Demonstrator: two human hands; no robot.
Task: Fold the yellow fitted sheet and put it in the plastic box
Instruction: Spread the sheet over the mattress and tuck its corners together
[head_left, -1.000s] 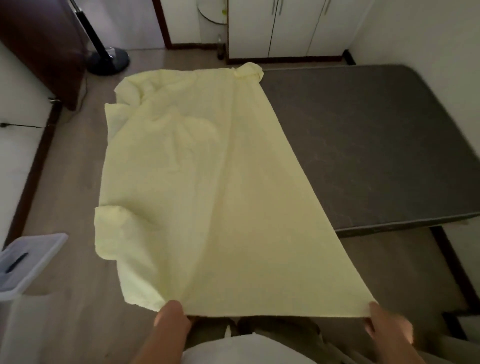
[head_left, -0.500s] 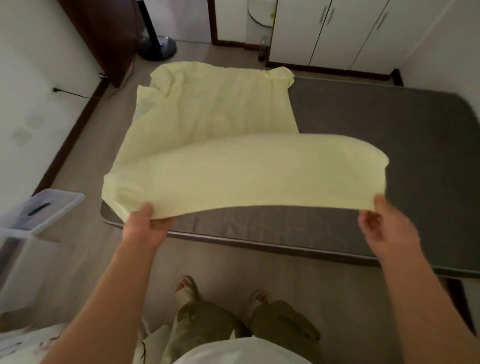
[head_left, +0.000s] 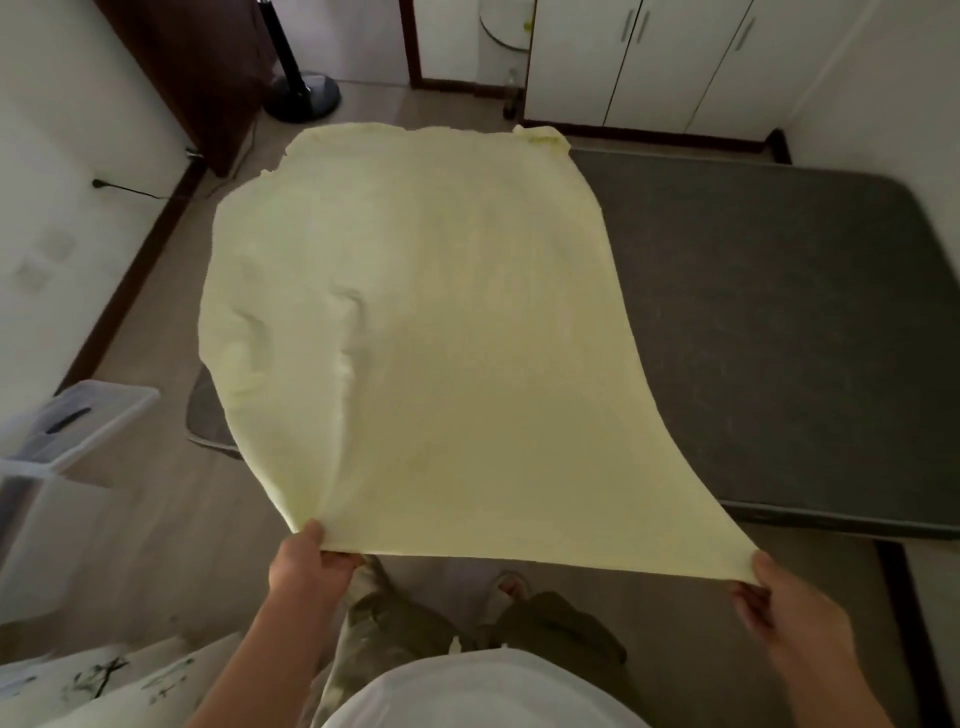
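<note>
Head view: the yellow fitted sheet (head_left: 441, 338) hangs spread over the left part of the bed (head_left: 779, 312), its far edge near the bed's far left corner. The left hand (head_left: 306, 566) pinches one near corner and the right hand (head_left: 789, 603) pinches the other, with the near edge taut between them. The plastic box (head_left: 78, 426) sits on the floor left of the bed. To fold well, lay the sheet down level and square to the bed's near edge, and smooth out the creases on its left side.

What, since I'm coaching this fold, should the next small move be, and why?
Probably carry the near edge forward onto the far edge, halving the sheet: the left hand and right hand pinch its near corners, and its far end lies on the mattress.
</note>
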